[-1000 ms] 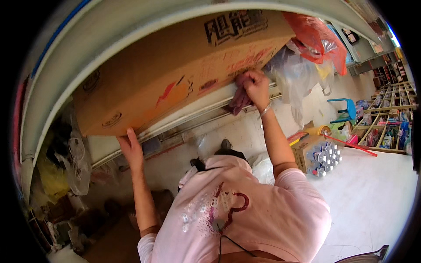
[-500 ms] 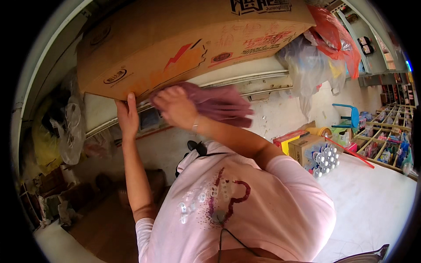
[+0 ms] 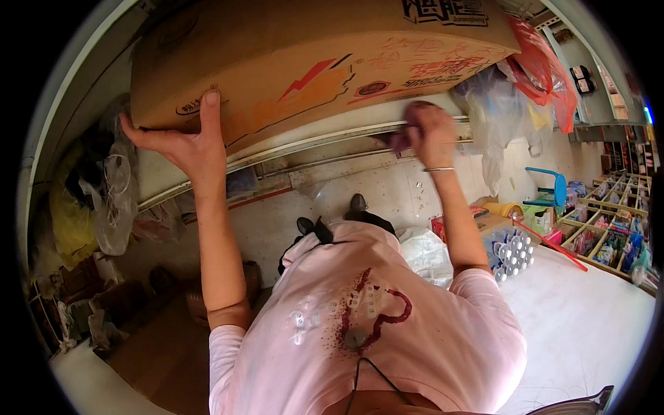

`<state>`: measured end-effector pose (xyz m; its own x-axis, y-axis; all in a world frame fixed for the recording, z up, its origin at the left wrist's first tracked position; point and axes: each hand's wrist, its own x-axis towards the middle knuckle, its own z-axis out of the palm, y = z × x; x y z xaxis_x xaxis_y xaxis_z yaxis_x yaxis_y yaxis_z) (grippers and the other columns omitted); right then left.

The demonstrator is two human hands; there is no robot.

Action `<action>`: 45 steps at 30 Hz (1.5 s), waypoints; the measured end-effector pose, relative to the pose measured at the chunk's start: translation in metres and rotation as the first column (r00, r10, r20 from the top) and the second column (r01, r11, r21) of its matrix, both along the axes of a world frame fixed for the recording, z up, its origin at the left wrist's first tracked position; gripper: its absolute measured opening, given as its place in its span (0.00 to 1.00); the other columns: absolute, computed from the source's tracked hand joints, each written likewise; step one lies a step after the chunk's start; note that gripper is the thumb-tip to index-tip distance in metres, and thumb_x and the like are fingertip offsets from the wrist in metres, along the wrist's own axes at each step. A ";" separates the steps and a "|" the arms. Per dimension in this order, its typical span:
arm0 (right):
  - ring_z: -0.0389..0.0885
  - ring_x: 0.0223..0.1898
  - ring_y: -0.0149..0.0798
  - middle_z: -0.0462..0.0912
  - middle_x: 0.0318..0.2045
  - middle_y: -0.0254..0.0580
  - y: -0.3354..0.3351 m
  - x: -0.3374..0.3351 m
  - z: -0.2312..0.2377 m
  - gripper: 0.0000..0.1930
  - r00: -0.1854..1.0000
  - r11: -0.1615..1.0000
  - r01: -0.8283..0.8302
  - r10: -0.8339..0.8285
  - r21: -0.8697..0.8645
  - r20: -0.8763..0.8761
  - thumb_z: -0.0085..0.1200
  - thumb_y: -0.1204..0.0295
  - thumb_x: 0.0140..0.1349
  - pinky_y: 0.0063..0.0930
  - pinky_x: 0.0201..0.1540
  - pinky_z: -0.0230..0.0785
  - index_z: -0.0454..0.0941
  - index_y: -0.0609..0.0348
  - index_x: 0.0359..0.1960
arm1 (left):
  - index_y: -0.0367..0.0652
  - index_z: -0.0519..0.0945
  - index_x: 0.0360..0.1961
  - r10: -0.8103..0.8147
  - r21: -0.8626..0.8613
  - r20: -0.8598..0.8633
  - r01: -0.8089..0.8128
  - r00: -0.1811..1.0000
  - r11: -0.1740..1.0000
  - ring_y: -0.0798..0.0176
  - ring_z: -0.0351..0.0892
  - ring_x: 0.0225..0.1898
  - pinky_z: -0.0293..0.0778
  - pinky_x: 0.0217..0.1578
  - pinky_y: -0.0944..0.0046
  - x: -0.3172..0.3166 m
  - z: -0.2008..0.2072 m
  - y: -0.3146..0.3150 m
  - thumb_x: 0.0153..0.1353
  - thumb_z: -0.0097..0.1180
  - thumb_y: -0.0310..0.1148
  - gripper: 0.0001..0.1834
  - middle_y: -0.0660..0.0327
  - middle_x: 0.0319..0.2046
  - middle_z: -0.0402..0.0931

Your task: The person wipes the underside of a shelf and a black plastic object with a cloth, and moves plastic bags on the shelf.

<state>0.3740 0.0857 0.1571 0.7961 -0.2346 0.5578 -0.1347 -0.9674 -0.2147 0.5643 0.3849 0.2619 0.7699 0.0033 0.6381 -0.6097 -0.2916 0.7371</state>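
Observation:
A large brown cardboard box (image 3: 290,76) lies on a pale shelf (image 3: 304,142) in front of me. My left hand (image 3: 190,142) holds the box at its lower left corner, thumb up against the printed face and fingers stretched along the bottom edge. Bunched in my right hand (image 3: 432,135) is a purple cloth (image 3: 404,138), pressed near the front of the shelf below the box's right part. The fingers of that hand are slightly blurred and curl around the cloth.
Clear plastic bags (image 3: 494,111) and a red bag (image 3: 546,76) hang right of the box. More bags (image 3: 114,200) hang at the left. Bottles (image 3: 513,252), a blue stool (image 3: 553,183) and compartmented goods (image 3: 609,228) stand at the right. A whitish sack (image 3: 423,256) lies by my right arm.
My right hand has swept the cloth rightward along the shelf, and the cloth is now more bunched. My left hand has risen onto the box corner with its thumb spread.

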 end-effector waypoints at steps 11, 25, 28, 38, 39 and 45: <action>0.76 0.37 0.46 0.78 0.33 0.40 0.114 0.066 -0.029 0.10 0.948 0.936 -0.315 0.304 0.157 0.092 0.49 0.74 0.47 0.40 0.43 0.67 0.78 0.55 0.33 | 0.38 0.34 0.67 -0.071 0.007 0.074 0.071 0.995 0.997 0.50 0.52 0.63 0.57 0.62 0.51 0.028 -0.002 -0.002 0.54 0.68 0.39 0.56 0.43 0.62 0.45; 0.72 0.36 0.43 0.71 0.30 0.37 0.095 0.055 0.001 0.07 0.992 0.993 -0.121 0.120 -0.007 -0.035 0.54 0.71 0.42 0.39 0.39 0.64 0.74 0.51 0.26 | 0.34 0.64 0.61 0.113 0.561 0.032 -0.111 0.993 0.820 0.44 0.61 0.60 0.59 0.59 0.50 0.058 -0.099 0.119 0.70 0.41 0.46 0.28 0.44 0.58 0.64; 0.72 0.40 0.46 0.74 0.35 0.38 0.116 0.063 -0.013 0.10 0.998 0.998 -0.061 0.060 -0.003 -0.029 0.53 0.76 0.41 0.41 0.40 0.62 0.75 0.54 0.30 | 0.39 0.75 0.53 0.190 0.654 0.078 -0.194 0.979 0.731 0.42 0.69 0.54 0.64 0.54 0.49 0.060 -0.122 0.114 0.71 0.35 0.45 0.24 0.48 0.51 0.74; 0.74 0.43 0.52 0.76 0.37 0.46 -0.007 0.000 -0.016 0.15 0.987 0.984 0.152 -0.156 -0.090 -0.039 0.55 0.77 0.42 0.45 0.48 0.66 0.75 0.55 0.36 | 0.40 0.76 0.50 0.277 0.722 0.063 -0.235 0.959 0.651 0.42 0.71 0.49 0.66 0.50 0.49 0.060 -0.129 0.124 0.71 0.33 0.44 0.23 0.51 0.51 0.74; 0.74 0.40 0.49 0.76 0.35 0.44 -0.031 -0.012 -0.018 0.10 0.965 0.956 0.243 -0.255 -0.163 -0.056 0.50 0.77 0.46 0.42 0.43 0.66 0.75 0.55 0.33 | 0.40 0.77 0.49 0.258 0.721 0.072 -0.229 0.963 0.654 0.42 0.71 0.49 0.67 0.50 0.49 0.061 -0.129 0.122 0.71 0.33 0.44 0.23 0.51 0.50 0.74; 0.76 0.43 0.50 0.78 0.42 0.45 -0.065 -0.057 -0.022 0.19 0.958 0.945 0.284 -0.285 -0.163 0.023 0.46 0.80 0.51 0.38 0.46 0.69 0.75 0.53 0.46 | 0.42 0.77 0.51 0.185 0.714 0.074 -0.182 0.980 0.677 0.43 0.72 0.51 0.67 0.50 0.51 0.067 -0.130 0.123 0.71 0.36 0.43 0.22 0.51 0.51 0.75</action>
